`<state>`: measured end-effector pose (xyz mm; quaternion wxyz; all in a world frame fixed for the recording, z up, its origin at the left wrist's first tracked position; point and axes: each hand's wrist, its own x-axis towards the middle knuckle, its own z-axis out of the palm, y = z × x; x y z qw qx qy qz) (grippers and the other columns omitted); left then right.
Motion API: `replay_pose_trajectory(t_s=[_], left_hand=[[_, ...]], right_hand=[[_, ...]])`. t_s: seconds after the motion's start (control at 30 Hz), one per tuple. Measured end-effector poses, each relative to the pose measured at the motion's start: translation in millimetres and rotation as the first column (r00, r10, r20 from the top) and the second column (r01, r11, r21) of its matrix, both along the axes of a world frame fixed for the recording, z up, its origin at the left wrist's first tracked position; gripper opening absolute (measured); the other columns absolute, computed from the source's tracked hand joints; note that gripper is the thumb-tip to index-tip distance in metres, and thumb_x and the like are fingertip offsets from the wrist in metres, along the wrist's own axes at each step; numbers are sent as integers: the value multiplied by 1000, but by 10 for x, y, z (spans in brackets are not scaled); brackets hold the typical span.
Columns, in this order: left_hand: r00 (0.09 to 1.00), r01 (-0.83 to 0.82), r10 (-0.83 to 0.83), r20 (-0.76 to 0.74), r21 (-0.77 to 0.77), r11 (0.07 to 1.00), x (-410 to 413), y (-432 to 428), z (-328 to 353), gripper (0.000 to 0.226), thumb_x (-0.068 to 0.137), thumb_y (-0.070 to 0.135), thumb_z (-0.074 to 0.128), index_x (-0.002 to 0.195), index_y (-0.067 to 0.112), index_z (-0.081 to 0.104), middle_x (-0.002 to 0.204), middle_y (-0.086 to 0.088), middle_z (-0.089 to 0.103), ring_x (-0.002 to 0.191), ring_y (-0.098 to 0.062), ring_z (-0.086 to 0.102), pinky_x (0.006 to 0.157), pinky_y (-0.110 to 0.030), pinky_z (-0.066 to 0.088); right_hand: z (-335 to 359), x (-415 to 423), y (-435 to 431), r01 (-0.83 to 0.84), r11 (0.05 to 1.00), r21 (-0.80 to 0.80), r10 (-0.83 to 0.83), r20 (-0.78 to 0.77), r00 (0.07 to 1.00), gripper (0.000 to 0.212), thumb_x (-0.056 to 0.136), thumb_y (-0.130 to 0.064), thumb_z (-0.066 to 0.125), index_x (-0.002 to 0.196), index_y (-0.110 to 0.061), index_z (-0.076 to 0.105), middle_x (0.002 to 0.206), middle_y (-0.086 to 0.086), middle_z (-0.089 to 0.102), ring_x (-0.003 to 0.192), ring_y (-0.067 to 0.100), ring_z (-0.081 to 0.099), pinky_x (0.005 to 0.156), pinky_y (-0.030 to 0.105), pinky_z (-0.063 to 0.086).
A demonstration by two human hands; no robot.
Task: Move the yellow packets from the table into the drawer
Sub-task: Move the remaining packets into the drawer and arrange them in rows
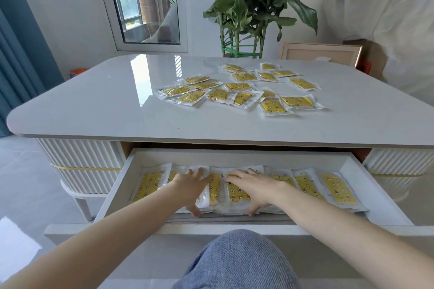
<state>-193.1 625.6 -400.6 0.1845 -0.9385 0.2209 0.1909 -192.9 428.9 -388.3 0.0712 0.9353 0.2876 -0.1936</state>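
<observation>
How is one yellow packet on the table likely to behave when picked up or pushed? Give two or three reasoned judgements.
Probably light and floppy: the yellow packet is a thin, flat, clear-edged pouch. Likely slippery: glossy wrap on the polished table, so a push should slide it. Unlikely to roll or tip, since it lies flat.

Glossy white table [94, 103] bears scattered yellow packets [238, 87].
</observation>
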Motion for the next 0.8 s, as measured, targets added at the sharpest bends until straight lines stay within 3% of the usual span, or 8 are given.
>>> replay_pose_trajectory(t_s=[0.2, 0.37, 0.43, 0.57, 0.67, 0.8], left_hand=[[1000, 8, -8, 11, -24, 1000, -12, 40, 7, 110, 76, 57, 66, 151, 25, -8, 157, -8, 4, 139, -34, 24, 103, -47, 41], [1000, -8, 8, -2, -34, 999, -74, 41, 93, 112, 75, 58, 67, 151, 23, -9, 158, -7, 1, 142, -33, 20, 106, -50, 37], [1000, -29, 28, -15, -72, 997, -100, 42, 151, 106, 78, 57, 64, 151, 22, -4, 157, -8, 9, 141, -32, 23, 106, -51, 37], [998, -48, 54, 24, -212, 976, -208, 42, 361, 71, 90, 49, 52, 149, 26, 20, 141, -4, 44, 127, -25, 46, 99, -44, 45], [993, -55, 89, 81, -359, 932, -313, 17, 619, 55, 92, 49, 48, 143, 33, 34, 137, 4, 50, 122, -17, 51, 96, -35, 44], [969, 9, 115, 217, -498, 867, -390, -7, 1003, 45, 92, 50, 48, 134, 35, 45, 123, 14, 60, 104, -10, 60, 85, -27, 46]], right_hand=[[-23, 2, -17, -1, 999, 34, 0, 11, 1000, 106, 72, -21, 80, 153, -24, 13, 159, -2, 13, 143, 25, 20, 117, 38, 24], [46, -16, -41, 29, 998, 63, -29, -2, 1000, 107, 67, -32, 85, 151, -30, 19, 158, -3, 17, 142, 24, 20, 115, 40, 27], [109, -47, -64, 48, 995, 88, -47, -12, 999, 102, 67, -36, 84, 150, -31, 25, 156, -4, 22, 141, 22, 24, 113, 39, 28], [281, -141, -135, 97, 979, 177, -104, 30, 994, 67, 76, -30, 78, 136, -30, 47, 140, -5, 47, 126, 17, 47, 101, 39, 44], [480, -221, -212, 135, 935, 328, -168, 75, 983, 35, 85, -26, 66, 120, -29, 60, 115, -9, 61, 103, 12, 59, 88, 37, 52], [832, -311, -319, 153, 870, 468, -277, 208, 938, 18, 88, -31, 61, 106, -32, 63, 87, -18, 60, 78, 1, 57, 71, 26, 51]])
